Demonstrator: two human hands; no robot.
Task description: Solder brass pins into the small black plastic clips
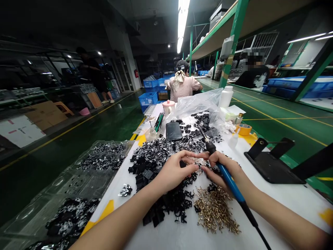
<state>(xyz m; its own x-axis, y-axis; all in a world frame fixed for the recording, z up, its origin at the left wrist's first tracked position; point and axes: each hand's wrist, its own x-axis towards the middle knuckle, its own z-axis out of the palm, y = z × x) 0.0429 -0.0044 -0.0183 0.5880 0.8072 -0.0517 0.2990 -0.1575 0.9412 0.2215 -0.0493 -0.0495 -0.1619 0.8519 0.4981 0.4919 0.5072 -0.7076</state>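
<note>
In my right hand [234, 170] rests a blue-handled soldering iron [230, 182], its metal tip pointing up and away and its cord running down to the lower right. My left hand [174, 170] is closed in a pinch. The fingertips of both hands meet over a small dark and silvery part [199, 166], mostly hidden by the fingers. Around the hands lies a big heap of black and silver small parts [151, 152]. Close below my right hand is a pile of bent brass-coloured pins [215, 211].
Clear plastic trays [85, 184] of similar parts stand on the left. A phone [174, 131], a lidded mug [168, 107], a plastic bag [195, 104] and a white bottle [226, 97] are farther back. At right are orange tape [244, 130] and a black metal stand [273, 163]. A person [182, 85] sits ahead.
</note>
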